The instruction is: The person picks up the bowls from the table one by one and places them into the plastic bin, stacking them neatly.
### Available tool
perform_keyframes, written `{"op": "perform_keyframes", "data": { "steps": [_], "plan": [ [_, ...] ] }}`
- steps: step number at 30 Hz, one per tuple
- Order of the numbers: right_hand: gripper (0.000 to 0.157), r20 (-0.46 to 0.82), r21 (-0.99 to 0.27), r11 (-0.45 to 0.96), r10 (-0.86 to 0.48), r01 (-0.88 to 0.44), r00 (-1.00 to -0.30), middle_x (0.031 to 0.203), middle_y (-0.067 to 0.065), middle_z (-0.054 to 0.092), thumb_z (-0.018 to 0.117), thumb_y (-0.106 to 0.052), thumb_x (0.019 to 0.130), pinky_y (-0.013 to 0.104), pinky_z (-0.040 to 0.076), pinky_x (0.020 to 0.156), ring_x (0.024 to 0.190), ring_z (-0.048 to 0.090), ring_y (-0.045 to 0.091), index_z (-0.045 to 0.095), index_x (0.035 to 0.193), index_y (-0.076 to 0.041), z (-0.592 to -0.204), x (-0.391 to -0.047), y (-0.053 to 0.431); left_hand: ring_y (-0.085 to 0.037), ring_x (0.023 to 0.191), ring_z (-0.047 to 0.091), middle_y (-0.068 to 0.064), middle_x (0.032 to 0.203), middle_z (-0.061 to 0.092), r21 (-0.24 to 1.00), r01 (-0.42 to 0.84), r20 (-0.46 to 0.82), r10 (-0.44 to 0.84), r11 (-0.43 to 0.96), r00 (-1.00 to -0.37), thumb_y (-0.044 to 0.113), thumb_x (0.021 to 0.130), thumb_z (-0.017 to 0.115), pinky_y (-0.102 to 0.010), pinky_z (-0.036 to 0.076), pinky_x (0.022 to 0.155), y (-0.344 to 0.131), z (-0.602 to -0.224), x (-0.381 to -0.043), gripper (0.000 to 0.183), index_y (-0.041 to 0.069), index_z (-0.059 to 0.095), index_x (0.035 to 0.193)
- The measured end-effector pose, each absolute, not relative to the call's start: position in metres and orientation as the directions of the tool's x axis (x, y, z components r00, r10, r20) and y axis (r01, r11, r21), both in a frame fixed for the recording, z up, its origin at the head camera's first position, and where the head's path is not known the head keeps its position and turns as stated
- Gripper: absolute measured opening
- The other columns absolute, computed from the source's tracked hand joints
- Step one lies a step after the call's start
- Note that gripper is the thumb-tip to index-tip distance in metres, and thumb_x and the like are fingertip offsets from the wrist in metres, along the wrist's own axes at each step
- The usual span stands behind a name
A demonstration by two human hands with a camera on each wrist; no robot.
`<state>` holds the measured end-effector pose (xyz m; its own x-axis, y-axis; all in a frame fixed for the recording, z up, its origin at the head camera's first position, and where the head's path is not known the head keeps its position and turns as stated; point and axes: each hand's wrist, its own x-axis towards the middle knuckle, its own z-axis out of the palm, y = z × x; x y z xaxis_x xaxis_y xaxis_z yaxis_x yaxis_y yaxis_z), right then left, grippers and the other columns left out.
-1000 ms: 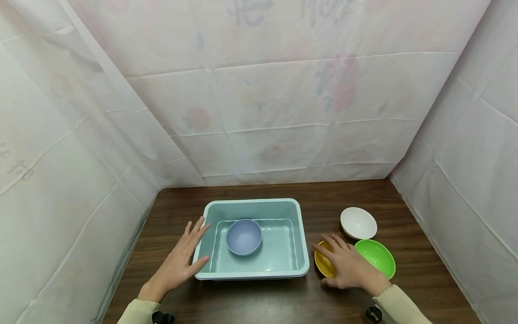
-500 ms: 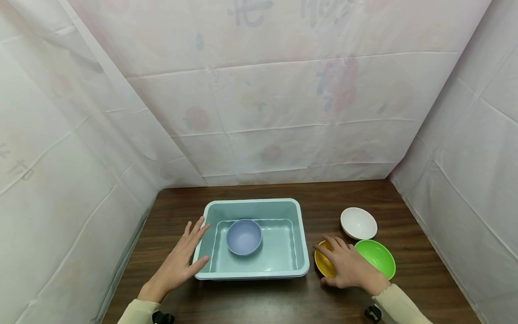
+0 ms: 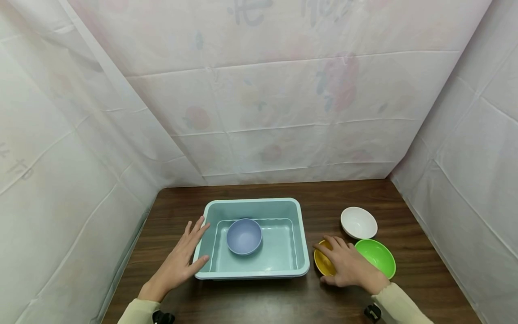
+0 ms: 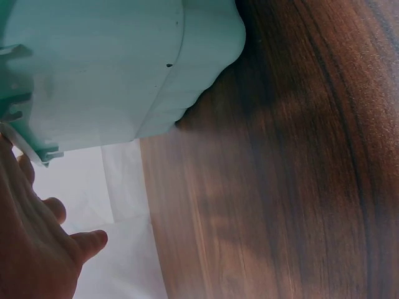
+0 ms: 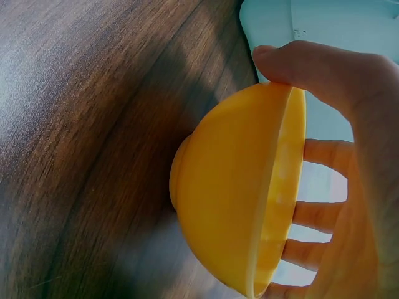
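My right hand (image 3: pixel 349 265) spans the yellow bowl (image 5: pixel 230 187). Its thumb lies against the near rim in the right wrist view, and the other fingers reach over the bowl, their tips hidden behind the rim. The bowl's foot is down at the wooden tabletop. My left hand (image 3: pixel 178 265) is spread with straight fingers at the left rim of the light blue-green basin (image 3: pixel 279 247). From the left wrist view, the fingertips meet that rim. Inside the basin, left of its middle, sits a blue-purple bowl (image 3: pixel 244 237).
A white bowl (image 3: pixel 358 222) and a bright green bowl (image 3: pixel 376 258) stand upright right of the basin, close to my right hand. The dark wooden table (image 3: pixel 259 301) is enclosed by pale printed sheets (image 3: pixel 283 103) at the back and both sides.
My right hand's fingers have shifted very slightly over the yellow bowl. The left hand, the basin and the other bowls stay in place.
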<state>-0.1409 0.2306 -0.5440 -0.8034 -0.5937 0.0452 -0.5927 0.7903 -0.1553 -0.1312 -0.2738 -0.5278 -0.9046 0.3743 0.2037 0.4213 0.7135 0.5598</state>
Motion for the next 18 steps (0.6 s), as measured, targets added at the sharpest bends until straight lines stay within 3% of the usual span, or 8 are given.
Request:
{"op": "perform_keyframes", "data": {
  "steps": [10, 18],
  "plan": [
    [0.082, 0.057, -0.124, 0.786, -0.603, -0.605, -0.795, 0.145, 0.019, 0.053, 0.081, -0.059, 0.075, 0.053, 0.051, 0.078, 0.128, 0.054, 0.039, 0.059, 0.144, -0.019, -0.542, -0.144, 0.228, -0.044, 0.159, -0.001, -0.001, 0.175, 0.007, 0.564, 0.417, 0.198, 0.374, 0.713, -0.906, 0.033, 0.099, 0.067, -0.081, 0.019, 0.111, -0.274, -0.526, -0.129, 0.081, 0.032, 0.021, 0.165],
    [0.081, 0.079, -0.102, 0.799, -0.588, -0.593, -0.805, 0.142, 0.017, 0.055, 0.082, -0.057, 0.074, 0.056, 0.053, 0.081, 0.126, 0.054, 0.039, 0.060, 0.143, -0.020, -0.534, -0.148, 0.231, -0.042, 0.160, -0.001, -0.005, 0.175, 0.009, 0.561, 0.431, 0.209, 0.383, 0.706, -0.900, 0.031, 0.098, 0.067, -0.080, 0.020, 0.112, -0.273, -0.524, -0.130, 0.079, 0.026, 0.025, 0.165]
  ]
}}
